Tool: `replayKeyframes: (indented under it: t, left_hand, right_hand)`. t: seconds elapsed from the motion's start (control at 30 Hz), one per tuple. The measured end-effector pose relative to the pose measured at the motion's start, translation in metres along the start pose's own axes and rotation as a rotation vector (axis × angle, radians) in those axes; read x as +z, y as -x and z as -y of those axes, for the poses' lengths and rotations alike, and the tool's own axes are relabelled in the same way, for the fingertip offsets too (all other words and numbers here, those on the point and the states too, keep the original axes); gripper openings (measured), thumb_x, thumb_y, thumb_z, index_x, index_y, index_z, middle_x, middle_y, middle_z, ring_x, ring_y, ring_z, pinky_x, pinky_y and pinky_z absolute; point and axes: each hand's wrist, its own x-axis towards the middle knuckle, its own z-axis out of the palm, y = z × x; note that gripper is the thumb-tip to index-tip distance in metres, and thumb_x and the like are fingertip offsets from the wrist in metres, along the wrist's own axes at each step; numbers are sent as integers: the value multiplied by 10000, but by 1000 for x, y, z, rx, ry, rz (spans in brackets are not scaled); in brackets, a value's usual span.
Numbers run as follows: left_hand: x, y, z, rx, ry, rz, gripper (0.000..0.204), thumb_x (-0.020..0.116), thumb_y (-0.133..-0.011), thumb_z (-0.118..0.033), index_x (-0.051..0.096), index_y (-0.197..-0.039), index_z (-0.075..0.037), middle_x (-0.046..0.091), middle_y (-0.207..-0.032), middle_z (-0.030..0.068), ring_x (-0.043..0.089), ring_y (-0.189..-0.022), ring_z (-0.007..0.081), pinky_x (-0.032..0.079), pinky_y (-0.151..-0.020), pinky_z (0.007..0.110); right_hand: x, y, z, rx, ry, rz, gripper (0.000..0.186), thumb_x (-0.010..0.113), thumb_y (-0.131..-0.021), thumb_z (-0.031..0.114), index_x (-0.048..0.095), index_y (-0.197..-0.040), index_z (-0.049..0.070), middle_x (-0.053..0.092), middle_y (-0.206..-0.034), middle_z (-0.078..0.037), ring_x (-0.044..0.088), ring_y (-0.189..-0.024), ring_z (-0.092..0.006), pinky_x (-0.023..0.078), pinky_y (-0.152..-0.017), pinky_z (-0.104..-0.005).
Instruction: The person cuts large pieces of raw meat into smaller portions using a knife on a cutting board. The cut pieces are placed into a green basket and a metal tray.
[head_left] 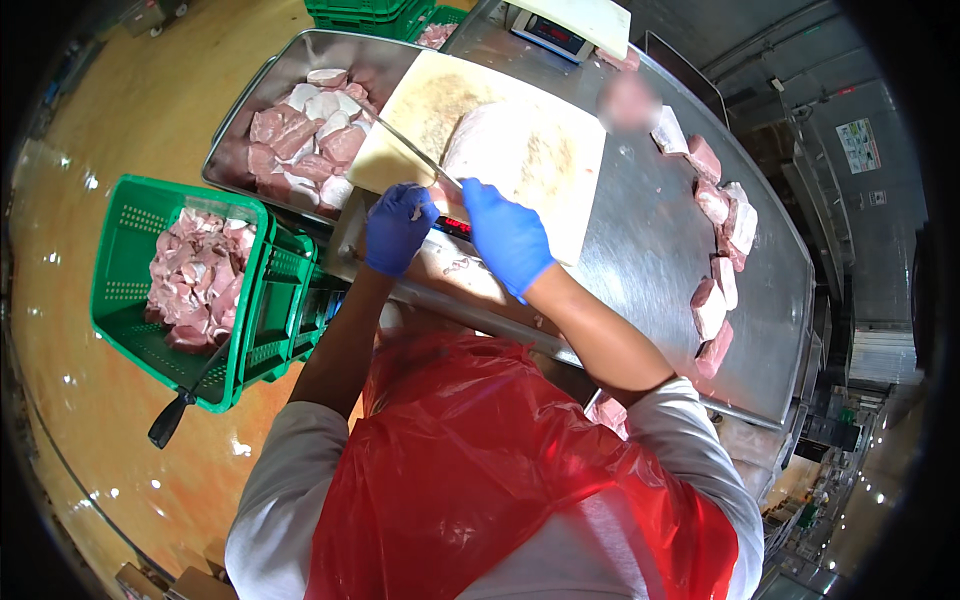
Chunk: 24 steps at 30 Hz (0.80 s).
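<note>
My right hand [508, 238], in a blue glove, is closed round a knife [412, 148]. Its long thin blade points up and left over the cutting board [568, 200], toward the steel tub. A large pale slab of meat [485, 138] lies on the board beyond my hands. My left hand [398, 230], also gloved in blue, is closed at the board's near left edge, close to the knife's handle end. A small pale bit shows at its fingertips, too small to name. Between my hands glows the red display [455, 226] of a scale, partly hidden.
Left of the board, a steel tub [228, 150] holds cut meat pieces. A green crate [120, 275] of trimmings stands at lower left, a black-handled tool [172, 420] at its corner. Meat blocks [710, 305] line the right of the steel table [640, 240]. Another scale [550, 38] stands at the back.
</note>
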Motion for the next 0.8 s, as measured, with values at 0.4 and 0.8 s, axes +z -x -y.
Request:
replayKeyframes:
  t: [0.4,0.8]
  left_hand:
    - [-77,-5,58,27,-218,-279,152,763,-800,-103,678,-925,-90,660,-863,84,663,-823,269,543,-718,381]
    - [-103,-45,20,-11,-309,85,362,664,-847,-138,664,-1200,-60,651,-1157,239,622,-1106,420,518,-914,477]
  right_hand:
    - [-57,102,-108,19,265,347,220,506,-969,118,511,-1189,103,679,-967,-234,686,-764,-449,546,-624,-536]
    - [-12,128,-97,404,-882,-474,170,558,-1055,118,539,-1155,-18,651,-748,-92,668,-653,-145,540,-585,-316]
